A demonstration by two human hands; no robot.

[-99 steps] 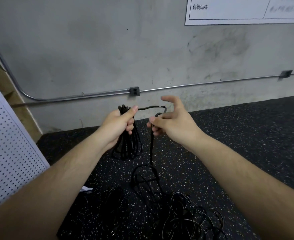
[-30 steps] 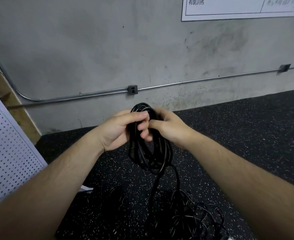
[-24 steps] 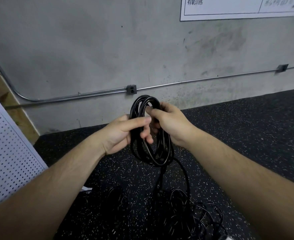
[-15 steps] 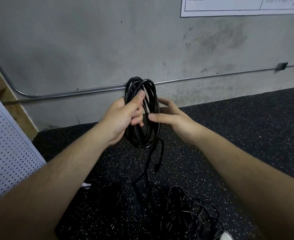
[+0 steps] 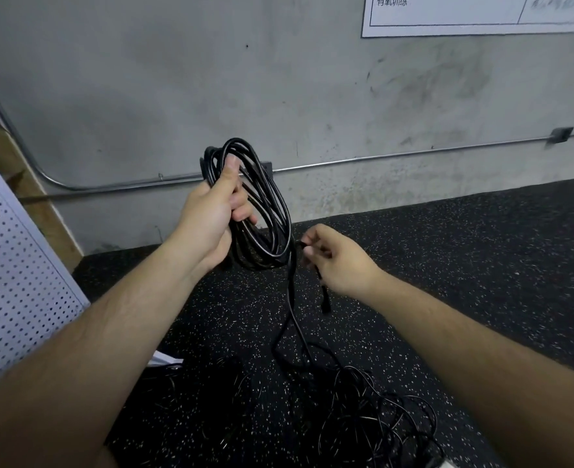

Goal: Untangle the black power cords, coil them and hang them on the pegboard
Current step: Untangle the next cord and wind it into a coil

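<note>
- The pegboard (image 5: 19, 271) walls off the left side.
- A coiled cord (image 5: 268, 251) hangs in mid-air, with one strand dropping across the middle.
- A heap of tangled cords (image 5: 363, 417) covers the near floor (image 5: 498, 251); the floor to the right lies open.
- The wall (image 5: 143, 79) and its conduit (image 5: 397, 156) close the far side.

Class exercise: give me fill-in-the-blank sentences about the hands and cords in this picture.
The left hand grips a black power cord wound into a ____.
The right hand pinches that cord's loose ____.
A tangle of thin black cords lies on the speckled black ____.
The white perforated pegboard stands on the person's ____ side.
Missing words: coil; end; floor; left.
</note>
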